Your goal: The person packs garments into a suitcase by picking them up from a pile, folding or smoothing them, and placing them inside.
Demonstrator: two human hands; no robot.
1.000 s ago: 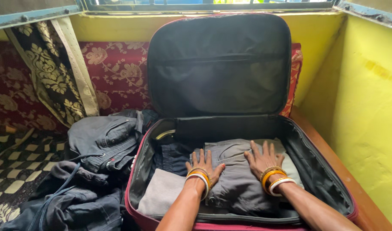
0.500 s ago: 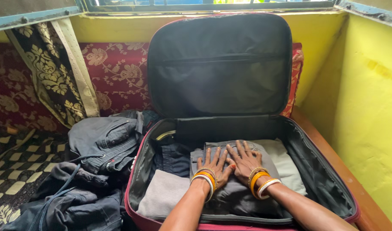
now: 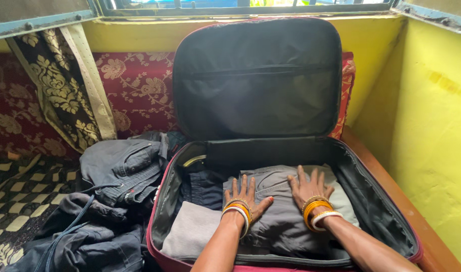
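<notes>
An open red suitcase (image 3: 160, 201) with dark lining lies in front of me, its lid (image 3: 258, 75) propped upright against the wall. My left hand (image 3: 243, 196) and my right hand (image 3: 308, 187) lie flat, fingers spread, on a folded grey garment (image 3: 278, 211) packed in the case. Both wrists wear orange and white bangles. A light grey folded cloth (image 3: 190, 229) lies to the left of the garment, and a pale cloth (image 3: 346, 206) shows under its right side. Dark blue clothing (image 3: 202, 186) fills the back left of the case.
A heap of dark grey and blue clothes (image 3: 109, 201) lies left of the suitcase on a checkered bedcover (image 3: 14, 196). A floral curtain (image 3: 64, 85) hangs at left, a red patterned cloth (image 3: 139, 85) covers the wall behind. A yellow wall (image 3: 432, 126) and wooden edge (image 3: 391, 191) bound the right.
My hands were close together at the middle of the grey garment half a second ago; they have slid apart across it, the right hand moving right.
</notes>
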